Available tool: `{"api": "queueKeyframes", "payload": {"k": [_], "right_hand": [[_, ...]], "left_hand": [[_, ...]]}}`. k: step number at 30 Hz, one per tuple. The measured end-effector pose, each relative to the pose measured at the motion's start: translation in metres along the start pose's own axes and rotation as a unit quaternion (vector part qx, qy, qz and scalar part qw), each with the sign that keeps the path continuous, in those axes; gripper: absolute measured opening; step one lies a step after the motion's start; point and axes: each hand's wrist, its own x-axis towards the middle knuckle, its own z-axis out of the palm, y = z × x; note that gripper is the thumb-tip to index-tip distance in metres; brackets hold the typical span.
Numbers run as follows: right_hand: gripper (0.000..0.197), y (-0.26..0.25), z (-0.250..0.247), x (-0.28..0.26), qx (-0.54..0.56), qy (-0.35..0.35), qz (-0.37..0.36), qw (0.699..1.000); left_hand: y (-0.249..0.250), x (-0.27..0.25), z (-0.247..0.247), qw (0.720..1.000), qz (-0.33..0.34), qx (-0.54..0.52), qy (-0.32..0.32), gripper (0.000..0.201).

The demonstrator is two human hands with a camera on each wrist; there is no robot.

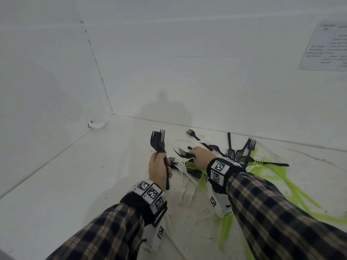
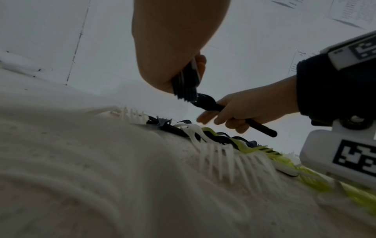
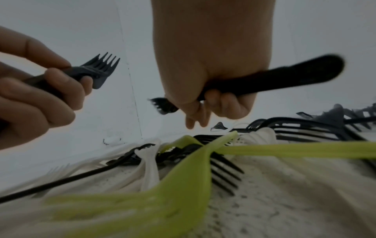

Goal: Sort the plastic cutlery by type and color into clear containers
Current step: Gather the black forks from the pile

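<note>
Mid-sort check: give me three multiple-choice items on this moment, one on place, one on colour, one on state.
1. Where does the loose cutlery pile lie?
A. left of both hands
B. under and beyond the right hand
C. in a container

2. What colour are the forks in the left hand?
A. black
B. green
C. white

3. What is the right hand doing?
A. resting flat
B. hanging open
C. gripping black forks

Key: B, the pile spreads beneath that hand; A, the upright bundle is black; C, its fingers curl round the black forks.
</note>
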Motion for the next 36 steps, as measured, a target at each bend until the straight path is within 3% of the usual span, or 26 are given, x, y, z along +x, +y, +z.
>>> {"api": "queueKeyframes", "payload": {"k": [6,11,13,16,19,22,26,31,34,36], "right_hand": [[0.027,-0.002,0.001,0.000,-0.043,-0.013,0.025,0.999],[0.032,0.009,-0.006,-0.008,0.094,0.037,0.040,0.994],[0.026,0.014,-0.007,-0.009,0.227,0.075,0.029,0.970],[0.009,0.017,-0.012,-0.014,0.391,0.126,0.036,0.911],[0.015,0.019,-0.020,-0.021,0.487,0.096,0.038,0.867],[0.024,0.017,-0.025,-0.024,0.510,0.087,0.018,0.856],[0.012,0.015,-0.025,-0.023,0.557,0.109,0.011,0.823],[0.014,0.010,-0.024,-0.022,0.603,0.141,0.028,0.785],[0.017,0.006,-0.025,-0.022,0.595,0.192,0.041,0.779],[0.017,0.005,-0.027,-0.023,0.557,0.199,0.041,0.805]], "left_hand": [[-0.003,0.001,0.004,1.000,-0.004,0.011,-0.009,0.019],[-0.005,0.002,0.005,1.000,-0.005,0.005,-0.016,0.018],[-0.005,0.002,0.005,1.000,-0.004,0.007,-0.016,0.018],[-0.007,0.001,0.005,1.000,0.001,0.017,-0.017,0.018],[-0.007,0.000,0.006,1.000,0.001,0.018,-0.018,0.017],[-0.009,0.000,0.008,1.000,-0.001,0.017,-0.019,0.016],[-0.011,-0.002,0.008,0.999,-0.003,0.026,-0.023,0.016],[-0.010,-0.005,0.011,0.999,-0.001,0.032,-0.035,0.015],[-0.012,-0.005,0.011,0.998,0.000,0.048,-0.027,0.013],[-0.013,-0.005,0.011,0.997,0.020,0.074,-0.012,0.015]]}}
